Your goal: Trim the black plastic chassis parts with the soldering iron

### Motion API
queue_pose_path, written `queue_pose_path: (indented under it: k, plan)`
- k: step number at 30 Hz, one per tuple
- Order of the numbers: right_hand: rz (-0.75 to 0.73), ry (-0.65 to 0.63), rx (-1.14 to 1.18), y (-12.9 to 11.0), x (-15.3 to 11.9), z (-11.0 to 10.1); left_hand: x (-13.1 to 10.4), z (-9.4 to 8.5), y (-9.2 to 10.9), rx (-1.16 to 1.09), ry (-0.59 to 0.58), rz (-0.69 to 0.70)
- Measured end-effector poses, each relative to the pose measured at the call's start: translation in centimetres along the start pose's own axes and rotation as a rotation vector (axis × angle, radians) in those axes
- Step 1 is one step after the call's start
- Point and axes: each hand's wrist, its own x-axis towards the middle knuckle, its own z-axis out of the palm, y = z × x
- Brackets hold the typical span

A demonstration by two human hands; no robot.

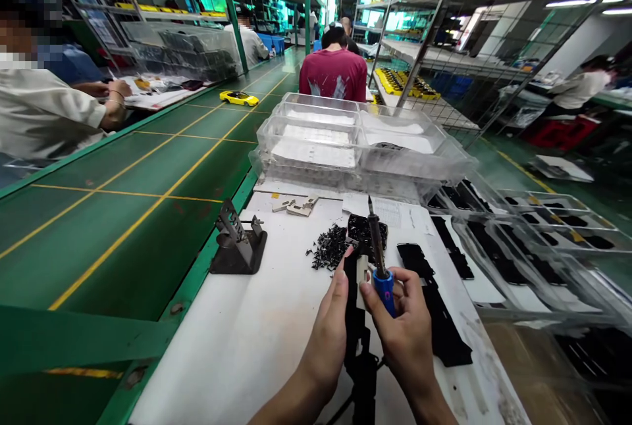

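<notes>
My right hand (405, 326) is closed around the blue handle of a soldering iron (378, 247), whose tip points up and away from me. Between my palms stands a long black part (351, 313) with notched edges, gripped in my left hand (326, 333). A small beige block (362, 274) sits against this part, by my right thumb. Just beyond my fingertips lies a heap of small black pieces (328, 247), beside a dark container (368, 231) partly hidden behind the iron. To the right of my right hand, flat black parts (442, 323) lie on the white tabletop (237, 346).
A metal iron stand (239, 250) is at the table's left edge. Beige blocks (299, 206) and stacked clear trays (316, 142) are farther back. More trays (523, 260) hold black parts at right. A green conveyor (148, 214) carries a yellow toy car (239, 98). Other people sit nearby.
</notes>
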Motion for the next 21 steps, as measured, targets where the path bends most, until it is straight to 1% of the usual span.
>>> queue_pose_path:
  k: [2,5,9,13,17,21]
  plan:
    - [0.003,-0.033,0.024,0.4,0.8,0.1,0.9,-0.1,-0.1,-0.003,-0.021,-0.015]
    - [0.017,-0.101,0.065,1.1,2.6,0.4,2.6,-0.2,0.1,-0.086,-0.069,-0.039]
    - [0.01,-0.093,0.084,1.8,5.3,1.1,4.9,-0.2,0.5,-0.131,-0.082,-0.005]
    - [0.043,-0.124,0.181,2.1,7.5,2.5,6.5,0.1,1.0,-0.146,-0.083,-0.024]
    - [0.123,-0.167,0.254,2.6,8.3,3.3,7.6,-0.2,1.2,-0.15,-0.085,-0.021]
    - [0.188,-0.171,0.265,3.3,8.2,3.0,8.2,-0.9,0.4,-0.152,-0.066,-0.037]
